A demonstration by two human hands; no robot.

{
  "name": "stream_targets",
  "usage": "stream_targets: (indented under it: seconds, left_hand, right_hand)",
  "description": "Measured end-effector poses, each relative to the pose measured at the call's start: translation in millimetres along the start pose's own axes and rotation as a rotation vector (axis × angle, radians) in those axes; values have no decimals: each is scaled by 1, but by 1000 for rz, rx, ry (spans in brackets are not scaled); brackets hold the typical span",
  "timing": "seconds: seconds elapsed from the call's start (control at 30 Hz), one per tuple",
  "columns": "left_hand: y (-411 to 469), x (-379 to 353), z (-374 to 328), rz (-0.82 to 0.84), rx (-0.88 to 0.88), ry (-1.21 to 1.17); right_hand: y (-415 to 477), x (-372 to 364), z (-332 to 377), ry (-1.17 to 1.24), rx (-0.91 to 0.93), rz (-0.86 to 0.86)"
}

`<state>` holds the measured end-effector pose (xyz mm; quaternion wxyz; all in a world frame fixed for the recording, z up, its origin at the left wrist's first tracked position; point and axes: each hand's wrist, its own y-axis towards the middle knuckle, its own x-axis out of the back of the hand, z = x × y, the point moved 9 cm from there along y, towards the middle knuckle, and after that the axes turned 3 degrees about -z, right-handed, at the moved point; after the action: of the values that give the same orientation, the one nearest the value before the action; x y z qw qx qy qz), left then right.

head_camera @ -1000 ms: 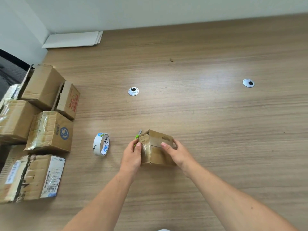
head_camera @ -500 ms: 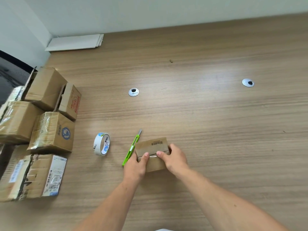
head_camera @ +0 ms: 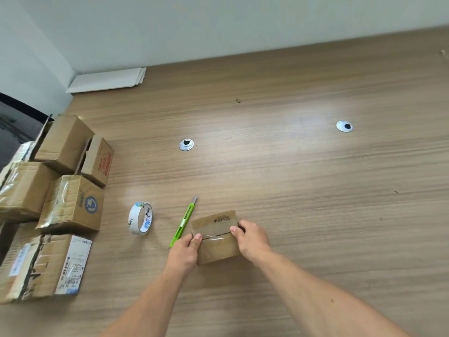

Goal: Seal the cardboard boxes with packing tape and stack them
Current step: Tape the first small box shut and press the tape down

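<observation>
At your far left, a cluster of cardboard boxes (head_camera: 70,205) crowds the edge of the wooden surface (head_camera: 291,190). Several are wrapped in shiny tape, and the nearest carries a white shipping label (head_camera: 73,263). Beyond them, against the wall, a few flat white boards (head_camera: 107,80) lie stacked.

Just right of the boxes, the roll of packing tape (head_camera: 140,221) stands on its edge, apart from everything else. Next comes the green utility knife (head_camera: 184,222), lying flat with its blade end pointing away from you. Its near end reaches your left hand (head_camera: 183,254), though whether they touch is unclear. Farther back, in line with the knife, a round silver grommet (head_camera: 186,144) is set into the wood.

Your left hand grips the left edge of the small box (head_camera: 216,246), which sits directly in front of you, just right of the knife. The thumb presses on top beside the seam, and the other fingers are hidden below. A strip of clear tape crosses that seam, and a barcode shows on the far flap.

Your right hand (head_camera: 252,239) grips the box's right edge, thumb on top at the seam and fingers (head_camera: 243,226) curled round the far side. Whether the box rests on the wood or is lifted slightly cannot be told. Well off to the right, a second grommet (head_camera: 344,126) sits in the surface.
</observation>
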<state>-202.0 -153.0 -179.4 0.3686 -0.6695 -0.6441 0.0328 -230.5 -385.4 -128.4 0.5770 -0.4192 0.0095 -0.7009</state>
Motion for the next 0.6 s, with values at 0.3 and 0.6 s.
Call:
stream_targets:
  seconds: [0.3,0.6]
  left_hand:
    - [-19,0,-27,-102,-30,-63]
    - [0,-39,-118,-7,-167,-163]
  right_hand:
    - [-8,2,-8,184,-107,-31]
    - [16,63,-1,320,-133,-199]
